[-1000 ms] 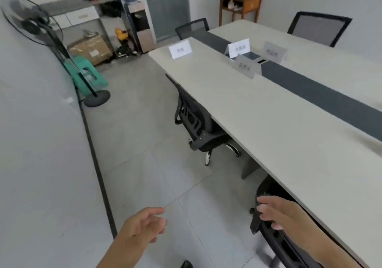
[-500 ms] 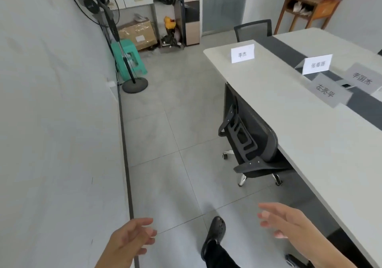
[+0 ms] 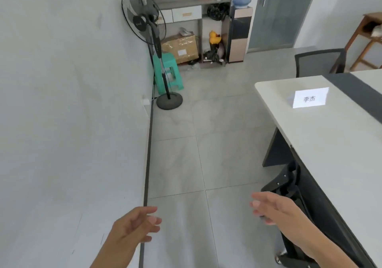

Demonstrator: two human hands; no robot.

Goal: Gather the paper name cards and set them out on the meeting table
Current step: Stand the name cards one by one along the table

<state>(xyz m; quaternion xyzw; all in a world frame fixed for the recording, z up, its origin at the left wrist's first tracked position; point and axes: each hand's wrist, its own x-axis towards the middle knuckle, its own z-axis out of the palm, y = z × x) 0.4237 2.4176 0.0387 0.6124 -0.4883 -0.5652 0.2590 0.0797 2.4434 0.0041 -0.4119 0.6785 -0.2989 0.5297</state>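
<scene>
Hunting for cards, both hands empty

We're in the aisle between the wall (image 3: 62,102) and the table (image 3: 330,148). Left hand (image 3: 134,224) and right hand (image 3: 277,210) both hang out front, fingers loose and a bit curled, holding nothing. One folded card (image 3: 310,98) stands upright near the table's far corner, just beside the dark strip (image 3: 355,94) and well apart from either hand. Looks to us like the gathering step, between pickups. Next move, we reckon: get closer past the chair (image 3: 289,185), then pinch the card lightly by its top fold so it doesn't crush. Any other cards are out of view.
</scene>
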